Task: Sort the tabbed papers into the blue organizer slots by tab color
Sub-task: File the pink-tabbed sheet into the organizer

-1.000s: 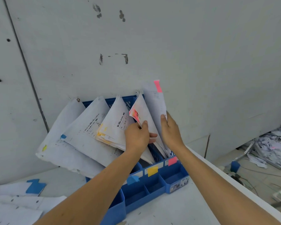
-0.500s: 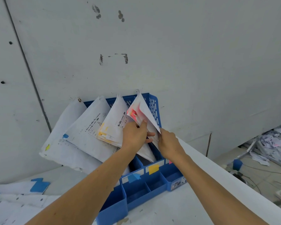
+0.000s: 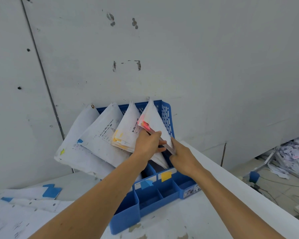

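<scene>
The blue organizer (image 3: 167, 116) stands against the wall with paper stacks leaning left out of its slots. The rightmost stack carries pink tabs (image 3: 143, 124). My left hand (image 3: 148, 144) grips this pink-tabbed stack (image 3: 154, 121) at its left edge. My right hand (image 3: 181, 154) holds the same stack at its lower right edge, down in the slot. To the left lean a yellow-tabbed stack (image 3: 126, 133), a blue-tabbed stack (image 3: 100, 135) and a sheet with a yellow-green tab (image 3: 72, 147). Front labels show a blue tab (image 3: 146, 184) and a yellow tab (image 3: 166, 175).
Loose tabbed papers (image 3: 24, 202) lie on the white table at the left, one with a big blue tab (image 3: 51, 190). The table edge (image 3: 248, 195) runs diagonally at the right. Beyond it, paper scraps (image 3: 292, 152) cover the floor.
The pink-tabbed sheet held high by my right hand has gone down into the rightmost slot and joined the pink stack. My right hand dropped lower; the left kept its grip.
</scene>
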